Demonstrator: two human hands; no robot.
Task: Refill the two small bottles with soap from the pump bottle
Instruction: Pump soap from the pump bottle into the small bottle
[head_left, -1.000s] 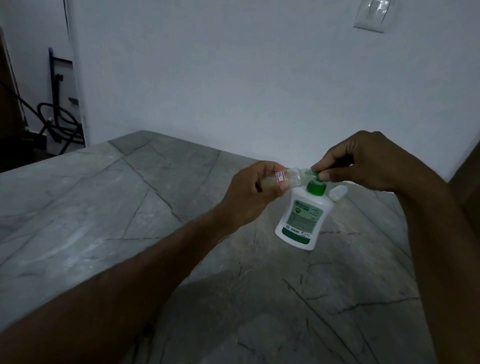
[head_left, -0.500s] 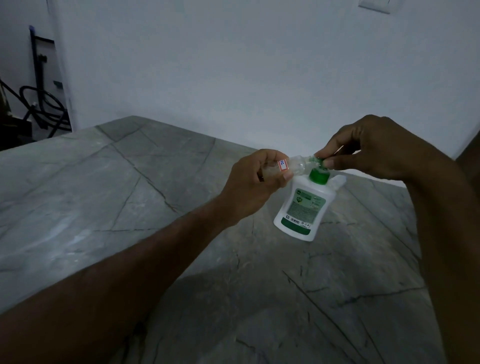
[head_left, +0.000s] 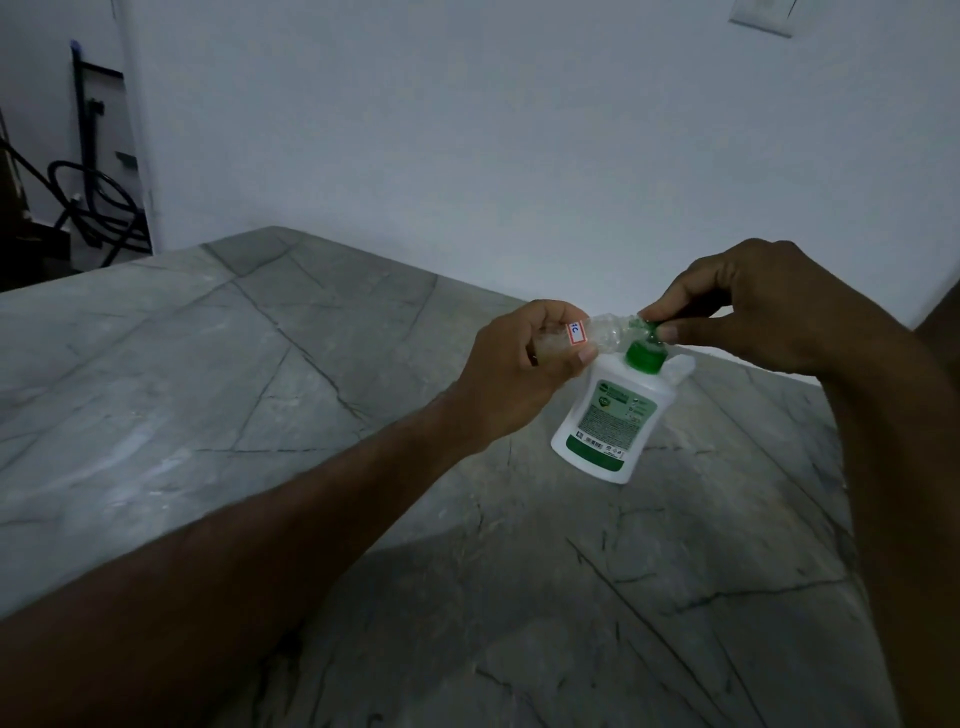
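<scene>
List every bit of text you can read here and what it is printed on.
"1C": red-bordered sticker on the small clear bottle held in the left hand.
Green and white label on the pump bottle: printed text and logo too small and blurred to read.
Nothing else legible.

pump bottle (head_left: 608, 415) is white with green collar and label band, small bottle (head_left: 236, 335) clear, surface (head_left: 208, 374) grey marble with dark veins

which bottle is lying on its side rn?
The small clear bottle with the "1C" sticker, held sideways by the left hand. The white pump bottle stands on the table; another bottle's position behind it is unclear.
</scene>
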